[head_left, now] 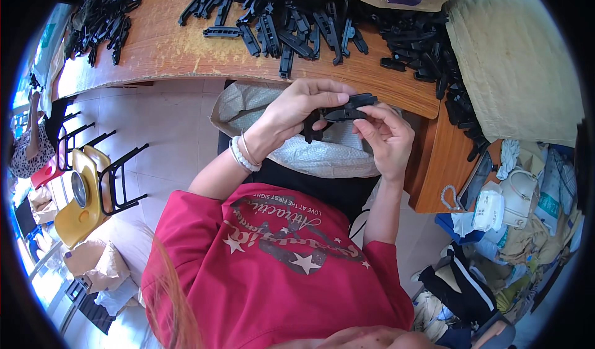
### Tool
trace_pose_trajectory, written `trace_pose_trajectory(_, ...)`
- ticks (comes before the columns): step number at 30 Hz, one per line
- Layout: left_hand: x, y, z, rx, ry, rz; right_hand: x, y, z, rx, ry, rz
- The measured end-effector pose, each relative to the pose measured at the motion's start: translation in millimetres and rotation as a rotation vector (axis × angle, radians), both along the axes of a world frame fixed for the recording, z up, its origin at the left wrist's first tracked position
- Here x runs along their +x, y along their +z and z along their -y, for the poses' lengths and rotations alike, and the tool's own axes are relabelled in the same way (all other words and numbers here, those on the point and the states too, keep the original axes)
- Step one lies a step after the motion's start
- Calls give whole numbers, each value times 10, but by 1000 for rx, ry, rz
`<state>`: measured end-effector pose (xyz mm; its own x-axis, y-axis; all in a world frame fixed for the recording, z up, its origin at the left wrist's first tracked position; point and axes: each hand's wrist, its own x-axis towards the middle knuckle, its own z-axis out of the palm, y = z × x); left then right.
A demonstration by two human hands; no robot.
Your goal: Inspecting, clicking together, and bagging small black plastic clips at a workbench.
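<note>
In front of the table edge, my left hand [304, 107] grips black plastic pieces [347, 114], its thumb lying along the upper one. From the other side, my right hand [390, 137] pinches the end of the same pieces between thumb and fingers. Another dark part hangs below my left fingers, and its shape is partly hidden. Under both hands a white woven sack [322, 158] lies across my lap. Loose black plastic parts [269, 33], long and narrow, are heaped on the wooden table [167, 51] just beyond.
More black parts pile up at the table's far left and along its right side [427, 57]. A large beige sack [520, 70] stands at the right, above bags and cloths. Yellow chairs [80, 216] are at the left, near another person [31, 147].
</note>
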<state>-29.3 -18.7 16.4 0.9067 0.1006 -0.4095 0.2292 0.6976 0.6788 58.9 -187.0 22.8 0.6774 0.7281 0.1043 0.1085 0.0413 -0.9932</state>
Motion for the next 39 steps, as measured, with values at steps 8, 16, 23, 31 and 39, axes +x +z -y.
trace_pose_trajectory(8, -14, 169, -12, 713, -208, 8, -47, -81, 55, -51, -181, 154)
trace_pose_trajectory(16, -81, -20, 34, 1259, -56, 421, -40, -22, -77, -6, -204, 144)
trace_pose_trajectory(23, -91, -32, 63, 1263, -68, 373, 115, -196, -1, -104, -125, 329)
trace_pose_trajectory(31, -111, -228, -148, 1670, 147, 568, 620, -162, -146, -287, -406, 805)
trace_pose_trajectory(39, 98, 12, -746, 2032, 140, 369, 642, -272, -228, -318, -413, 1054)
